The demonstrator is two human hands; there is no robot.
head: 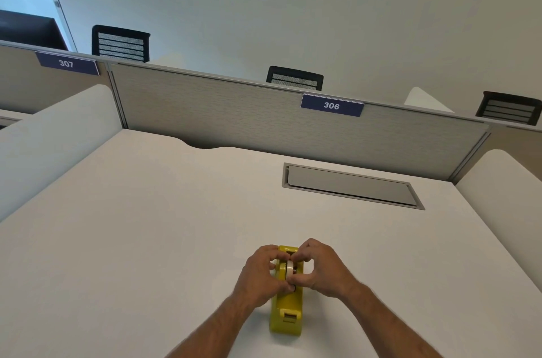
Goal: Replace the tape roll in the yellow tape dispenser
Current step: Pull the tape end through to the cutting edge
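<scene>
The yellow tape dispenser point(286, 310) stands on the white desk point(152, 225), near the front, its cutter end towards me. A pale tape roll point(290, 268) sits upright in the dispenser's slot. My left hand point(259, 275) wraps the roll's left side, its fingertips on the top and near edge. My right hand point(321, 268) pinches the roll from the right, thumb and fingers closed on it. Both hands hide the dispenser's far half and most of the roll.
A grey cable-tray lid point(352, 185) is set in the desk behind the dispenser, to the right. A grey partition point(234, 120) labelled 306 bounds the far edge; white side dividers point(50, 137) flank the desk. Black chair backs show beyond it.
</scene>
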